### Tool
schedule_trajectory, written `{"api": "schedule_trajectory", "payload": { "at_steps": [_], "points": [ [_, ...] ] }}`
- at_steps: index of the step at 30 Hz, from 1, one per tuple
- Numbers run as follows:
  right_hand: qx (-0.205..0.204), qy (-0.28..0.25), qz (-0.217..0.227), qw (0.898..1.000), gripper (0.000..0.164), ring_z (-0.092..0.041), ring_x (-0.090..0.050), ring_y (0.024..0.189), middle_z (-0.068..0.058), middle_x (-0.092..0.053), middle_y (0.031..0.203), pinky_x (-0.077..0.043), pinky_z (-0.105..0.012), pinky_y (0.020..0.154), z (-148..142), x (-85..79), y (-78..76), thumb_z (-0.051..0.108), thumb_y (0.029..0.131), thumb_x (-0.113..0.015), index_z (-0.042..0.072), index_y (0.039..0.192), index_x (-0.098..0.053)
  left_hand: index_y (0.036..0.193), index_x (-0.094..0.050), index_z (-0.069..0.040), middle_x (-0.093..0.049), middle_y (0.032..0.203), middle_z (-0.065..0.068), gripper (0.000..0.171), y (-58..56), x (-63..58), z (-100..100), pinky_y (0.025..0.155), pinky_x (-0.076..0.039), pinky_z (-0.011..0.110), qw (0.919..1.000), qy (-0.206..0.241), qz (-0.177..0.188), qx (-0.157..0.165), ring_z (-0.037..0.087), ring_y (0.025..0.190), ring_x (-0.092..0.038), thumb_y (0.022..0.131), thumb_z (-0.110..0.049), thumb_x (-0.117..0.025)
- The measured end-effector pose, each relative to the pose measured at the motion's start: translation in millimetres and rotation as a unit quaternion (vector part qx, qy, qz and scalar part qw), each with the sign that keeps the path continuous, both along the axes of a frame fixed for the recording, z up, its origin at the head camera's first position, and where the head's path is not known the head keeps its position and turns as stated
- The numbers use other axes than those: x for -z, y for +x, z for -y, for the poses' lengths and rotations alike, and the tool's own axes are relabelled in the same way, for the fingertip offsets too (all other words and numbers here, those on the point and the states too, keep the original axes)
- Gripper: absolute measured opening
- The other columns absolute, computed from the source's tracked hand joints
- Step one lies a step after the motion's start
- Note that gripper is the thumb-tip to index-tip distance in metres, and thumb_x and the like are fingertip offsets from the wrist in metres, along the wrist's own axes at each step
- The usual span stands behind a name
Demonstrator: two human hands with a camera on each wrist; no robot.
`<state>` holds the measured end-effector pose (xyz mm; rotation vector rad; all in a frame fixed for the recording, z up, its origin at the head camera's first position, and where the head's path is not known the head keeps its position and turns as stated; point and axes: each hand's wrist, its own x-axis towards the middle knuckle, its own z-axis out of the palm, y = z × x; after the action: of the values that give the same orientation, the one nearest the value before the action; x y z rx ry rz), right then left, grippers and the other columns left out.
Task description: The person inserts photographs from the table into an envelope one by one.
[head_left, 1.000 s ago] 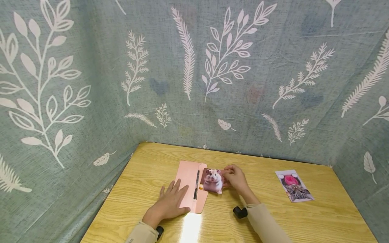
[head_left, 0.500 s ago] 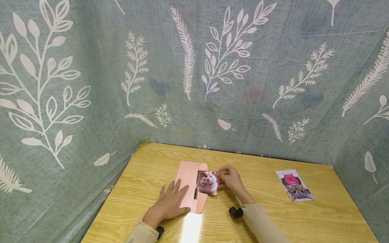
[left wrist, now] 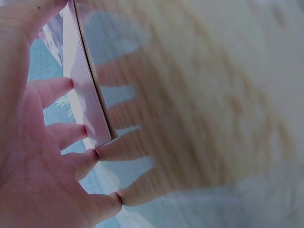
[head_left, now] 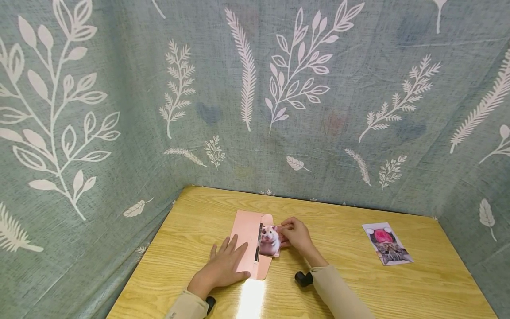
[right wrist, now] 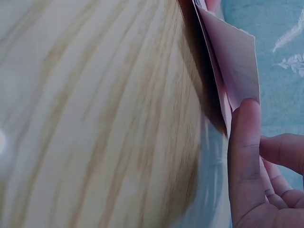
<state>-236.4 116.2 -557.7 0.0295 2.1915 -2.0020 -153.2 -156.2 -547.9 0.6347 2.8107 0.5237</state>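
Note:
A pink envelope (head_left: pixel 244 226) lies on the table with its flap spread toward the right. My left hand (head_left: pixel 225 268) rests flat on the envelope's body, fingers spread; in the left wrist view, fingertips touch near the edge of the envelope (left wrist: pixel 90 104). A hamster photo card (head_left: pixel 270 243) reaches partly into the envelope's mouth, where a dark strip shows. My right hand (head_left: pixel 296 239) pinches the card's right edge between thumb and fingers. The card's left part is hidden inside the envelope. In the right wrist view, the right hand (right wrist: pixel 259 175) is at the edge of a pale sheet (right wrist: pixel 232 57).
Off to the right on the wooden table (head_left: pixel 330 230) lies another photo card (head_left: pixel 387 244), with a cat and a pink ball on it. A green leaf-patterned curtain (head_left: pixel 255 88) hangs behind the table and at both sides. Light glares at the front.
My right hand has moved left with the hamster card, and less of the card shows outside the envelope. The left hand and the envelope have stayed in place.

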Motion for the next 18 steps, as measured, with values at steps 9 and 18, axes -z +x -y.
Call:
{"api": "schedule_trajectory", "payload": {
  "at_steps": [9, 18],
  "points": [
    [-0.002, 0.002, 0.006, 1.0, 0.018, -0.021, -0.066, 0.06, -0.016, -0.065, 0.085, -0.059, -0.039, 0.053, 9, -0.9, 0.2, -0.006, 0.092, -0.061, -0.009, 0.109, -0.056, 0.158, -0.033, -0.017, -0.014, 0.163, 0.023, 0.087, -0.5, 0.6, 0, 0.108, -0.008, 0.075, 1.0, 0.005, 0.0, 0.0, 0.047, 0.148, -0.01, 0.089, -0.062, -0.064],
    [0.004, 0.013, 0.005, 1.0, 0.018, -0.021, -0.066, 0.06, -0.018, -0.065, 0.086, -0.059, -0.039, 0.053, 18, 0.2, 1.3, -0.005, 0.093, -0.062, -0.009, 0.109, -0.056, 0.158, -0.033, -0.017, -0.014, 0.163, 0.023, 0.088, -0.7, 0.5, 0, 0.108, -0.008, 0.076, 1.0, -0.001, -0.001, 0.001, 0.047, 0.148, -0.011, 0.089, -0.062, -0.063]
  ]
}}
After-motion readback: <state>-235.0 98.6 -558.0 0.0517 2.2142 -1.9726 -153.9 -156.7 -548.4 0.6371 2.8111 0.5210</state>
